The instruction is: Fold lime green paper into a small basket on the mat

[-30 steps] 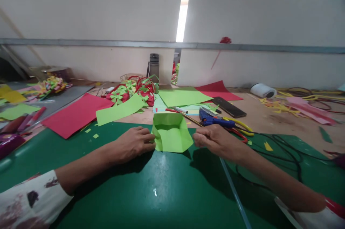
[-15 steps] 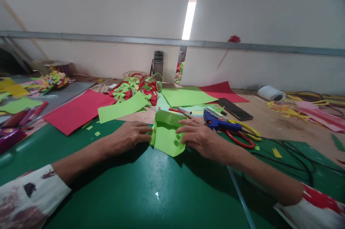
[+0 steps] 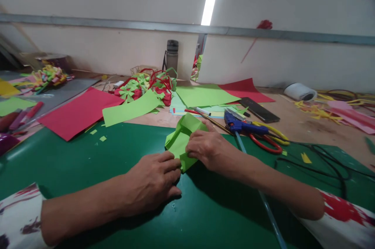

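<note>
A light green folded paper box [image 3: 179, 142], with raised walls and an open top, rests tilted on the green table mat [image 3: 117, 155]. My right hand [image 3: 209, 145] grips its right wall, the fingers bent over the edge and partly hiding it. At the near left corner my left hand [image 3: 159, 175] has its curled fingertips on the paper, while its thumb lies lower on the mat. Just right of my right hand are a blue glue gun [image 3: 241, 125] and scissors [image 3: 268, 145] with red and yellow handles.
Red paper [image 3: 83, 112] and a green strip [image 3: 129, 109] lie left, before small red-and-green paper baskets [image 3: 159, 89]. A dark bottle [image 3: 172, 59] stands behind. A phone [image 3: 259, 109], black cable [image 3: 322, 167] and clear blue stick [image 3: 271, 214] are at right.
The paper box has turned and tilted on the mat. My left hand has moved from its left side to the near corner; my right hand has shifted slightly inward. The view has tipped down.
</note>
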`<action>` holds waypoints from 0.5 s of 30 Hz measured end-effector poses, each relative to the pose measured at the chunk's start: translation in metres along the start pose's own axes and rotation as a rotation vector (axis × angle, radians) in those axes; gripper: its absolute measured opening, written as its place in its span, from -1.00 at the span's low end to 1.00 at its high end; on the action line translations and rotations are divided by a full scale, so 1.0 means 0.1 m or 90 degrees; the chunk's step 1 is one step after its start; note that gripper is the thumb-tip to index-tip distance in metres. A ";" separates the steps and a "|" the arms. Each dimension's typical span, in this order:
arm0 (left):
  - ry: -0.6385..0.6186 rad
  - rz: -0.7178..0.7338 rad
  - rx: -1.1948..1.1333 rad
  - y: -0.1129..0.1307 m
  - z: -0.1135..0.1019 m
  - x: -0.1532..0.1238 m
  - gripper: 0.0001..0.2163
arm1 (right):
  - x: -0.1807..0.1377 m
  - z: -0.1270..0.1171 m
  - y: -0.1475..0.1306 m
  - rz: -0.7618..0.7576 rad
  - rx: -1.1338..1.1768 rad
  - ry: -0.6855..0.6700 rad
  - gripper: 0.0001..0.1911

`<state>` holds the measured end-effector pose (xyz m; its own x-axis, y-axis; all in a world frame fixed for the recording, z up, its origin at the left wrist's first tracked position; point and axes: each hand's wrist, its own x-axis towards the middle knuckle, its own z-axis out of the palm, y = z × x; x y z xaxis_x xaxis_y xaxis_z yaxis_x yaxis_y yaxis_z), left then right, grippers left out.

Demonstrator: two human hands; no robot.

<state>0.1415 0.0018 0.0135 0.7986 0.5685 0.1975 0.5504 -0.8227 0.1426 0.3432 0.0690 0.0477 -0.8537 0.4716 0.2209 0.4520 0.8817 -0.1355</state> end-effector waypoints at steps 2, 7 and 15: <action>0.000 -0.007 -0.004 0.00 -0.01 -0.04 -0.79 | 0.02 0.03 -0.01 0.012 -0.022 0.011 -0.80; 0.012 -0.035 0.014 0.02 0.00 -0.09 -0.79 | 0.05 0.05 -0.04 0.021 -0.056 -0.005 -0.81; 0.103 0.003 0.063 0.06 0.02 -0.09 -0.75 | 0.14 0.09 -0.06 -0.020 -0.108 -0.019 -0.77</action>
<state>0.1381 -0.0087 0.0104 0.7554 0.5521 0.3529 0.5748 -0.8169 0.0476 0.3267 0.0704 0.0424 -0.8741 0.4458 0.1930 0.4604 0.8870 0.0363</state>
